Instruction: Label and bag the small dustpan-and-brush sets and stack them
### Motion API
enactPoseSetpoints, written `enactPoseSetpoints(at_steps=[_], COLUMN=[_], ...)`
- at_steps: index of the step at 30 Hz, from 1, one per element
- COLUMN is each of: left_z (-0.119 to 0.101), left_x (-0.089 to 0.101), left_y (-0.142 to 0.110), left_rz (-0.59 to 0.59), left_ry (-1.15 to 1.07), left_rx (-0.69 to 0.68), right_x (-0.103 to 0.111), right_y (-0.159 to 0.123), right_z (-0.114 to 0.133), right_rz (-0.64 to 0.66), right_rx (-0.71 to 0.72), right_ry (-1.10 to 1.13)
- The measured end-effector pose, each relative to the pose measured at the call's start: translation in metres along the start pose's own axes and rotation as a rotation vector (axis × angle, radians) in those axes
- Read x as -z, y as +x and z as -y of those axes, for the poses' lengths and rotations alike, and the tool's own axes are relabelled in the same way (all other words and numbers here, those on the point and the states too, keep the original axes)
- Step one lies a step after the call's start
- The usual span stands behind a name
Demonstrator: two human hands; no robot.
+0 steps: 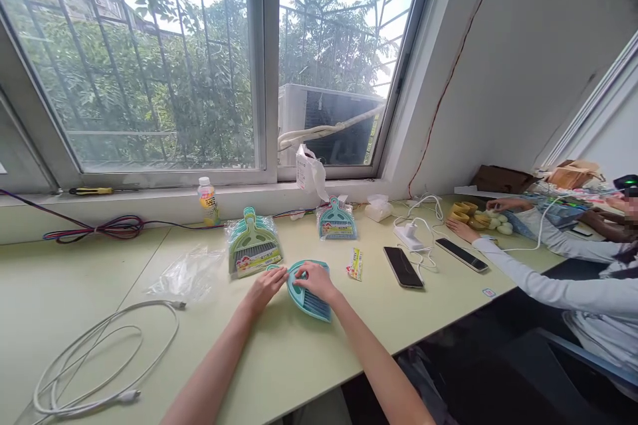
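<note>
A teal mini dustpan-and-brush set [318, 306] lies on the table in front of me, its handle end pointing left and its bristles to the right. My left hand [266, 287] is closed over the handle end, hiding most of it. Bent over the middle of the set, my right hand [316, 280] has thumb and fingers closed at the brush; its exact hold is partly hidden. Just beyond my left hand is a bagged stack of green sets [254, 242]. A yellow label card [355, 264] rests to the right of my right hand.
Another bagged set [337, 220] stands near the wall. Crumpled clear plastic [189, 273] and a coiled white cable [94, 339] lie left. A drink bottle [208, 202] stands behind. Rightward are a phone [403, 267], a power strip [409, 236] and a co-worker's arm [523, 275].
</note>
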State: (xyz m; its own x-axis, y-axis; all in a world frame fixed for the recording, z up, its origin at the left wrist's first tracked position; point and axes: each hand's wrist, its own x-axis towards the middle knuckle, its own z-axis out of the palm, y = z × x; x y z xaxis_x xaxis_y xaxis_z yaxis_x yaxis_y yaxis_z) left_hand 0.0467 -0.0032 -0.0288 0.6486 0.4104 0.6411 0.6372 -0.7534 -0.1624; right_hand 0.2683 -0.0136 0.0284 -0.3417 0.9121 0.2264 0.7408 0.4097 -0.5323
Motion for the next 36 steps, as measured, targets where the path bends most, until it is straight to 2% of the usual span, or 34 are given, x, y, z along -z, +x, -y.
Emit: enactPoseSetpoints(at_steps=[3,6,8,10,12,14,17,20,24,26,28,30,33,36], left_z=[0.0,-0.004,-0.01,-0.017,-0.025,-0.031,-0.034,-0.031,-0.024,-0.023,-0.024,-0.025,-0.026,-0.026], left_x=[-0.001,0.003,0.007,0.011,0.014,0.014,0.01,0.005,0.008,0.012,0.014,0.014,0.011,0.008], left_y=[0.0,0.005,0.012,0.02,0.027,0.032,0.033,0.029,0.023,0.022,0.023,0.024,0.024,0.023], left_rz=[-0.004,-0.063,-0.182,-0.357,-0.479,-0.452,-0.262,-0.203,-0.252,-0.247,-0.226,-0.227,-0.252,-0.276], left_ry=[-0.069,-0.155,-0.185,-0.245,-0.453,-0.803,-1.206,-1.29,-1.325,-1.353,-1.378,-1.385,-1.386,-1.404], left_rx=[0.061,0.166,0.339,0.57,0.78,0.932,1.044,1.123,1.215,1.238,1.238,1.227,1.231,1.224], right_x=[-0.002,-0.005,-0.007,-0.009,-0.013,-0.018,-0.024,-0.017,0.019,0.036,0.046,0.048,0.042,0.033], right_y=[0.002,0.003,0.003,0.006,0.011,0.017,0.025,0.028,0.015,0.0,-0.021,-0.046,-0.088,-0.13], right_z=[0.0,0.005,0.011,0.018,0.023,0.026,0.023,0.009,-0.034,-0.06,-0.084,-0.1,-0.101,-0.078], right_rz=[-0.005,-0.04,-0.086,-0.165,-0.27,-0.363,-0.397,-0.4,-0.493,-0.429,-0.253,-0.054,0.082,0.122], right_rx=[0.006,0.005,-0.029,-0.089,-0.146,-0.182,-0.171,-0.175,-0.292,-0.385,-0.493,-0.533,-0.455,-0.352], right_ry=[0.0,0.008,0.03,0.057,0.083,0.102,0.117,0.128,-0.043,-0.237,-0.372,-0.409,-0.406,-0.353])
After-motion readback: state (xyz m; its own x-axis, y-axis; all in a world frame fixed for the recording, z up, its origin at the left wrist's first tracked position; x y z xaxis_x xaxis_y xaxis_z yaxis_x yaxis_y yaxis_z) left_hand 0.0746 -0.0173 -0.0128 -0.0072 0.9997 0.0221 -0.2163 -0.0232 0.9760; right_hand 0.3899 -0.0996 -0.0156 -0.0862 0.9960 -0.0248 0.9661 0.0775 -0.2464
